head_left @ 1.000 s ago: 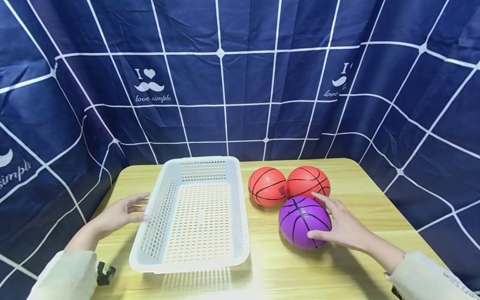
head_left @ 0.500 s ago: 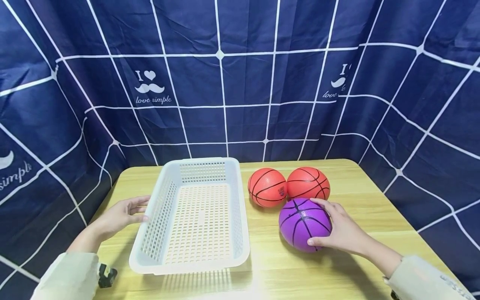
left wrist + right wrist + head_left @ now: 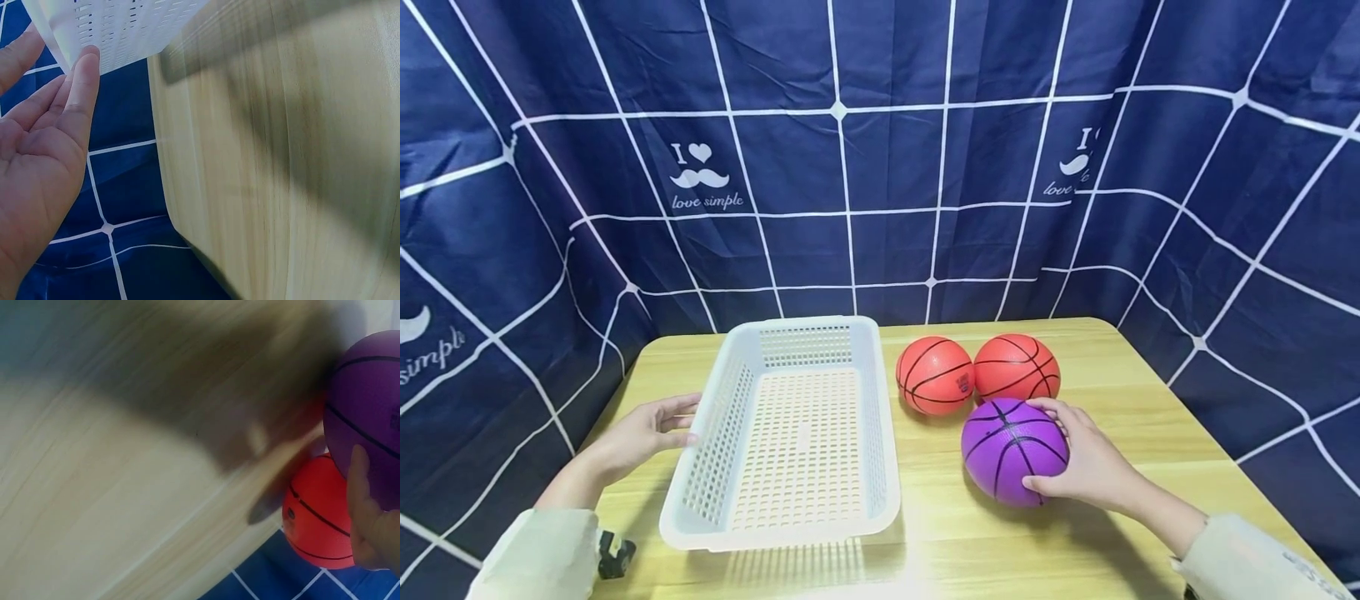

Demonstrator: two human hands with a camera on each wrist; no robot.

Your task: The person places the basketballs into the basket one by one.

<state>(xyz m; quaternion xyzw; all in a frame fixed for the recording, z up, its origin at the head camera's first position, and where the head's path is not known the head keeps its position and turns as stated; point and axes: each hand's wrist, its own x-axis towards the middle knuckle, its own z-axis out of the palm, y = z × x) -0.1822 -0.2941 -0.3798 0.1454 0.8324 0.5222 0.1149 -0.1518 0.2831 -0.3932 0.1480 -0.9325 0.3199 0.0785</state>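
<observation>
One curtain [image 3: 887, 158] reads "love simple"; right fingers [image 3: 1054, 409] grip purple ball [image 3: 1006, 454], left fingers [image 3: 668, 407] outstretched at the basket [image 3: 775, 537].

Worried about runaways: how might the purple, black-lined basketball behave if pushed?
The purple basketball would probably roll readily, being round. It seems fairly firm: no dent shows at the right hand. The wooden tabletop likely wouldn't stop it, showing no raised rim.

A pale off-white cloth sleeve [image 3: 538, 554] shows at eight o'clock, a small angular black device [image 3: 613, 557] beside its cuff; a matching pale cloth sleeve [image 3: 1247, 554] at four o'clock bears what seems grey lettering [image 3: 1311, 573].
</observation>
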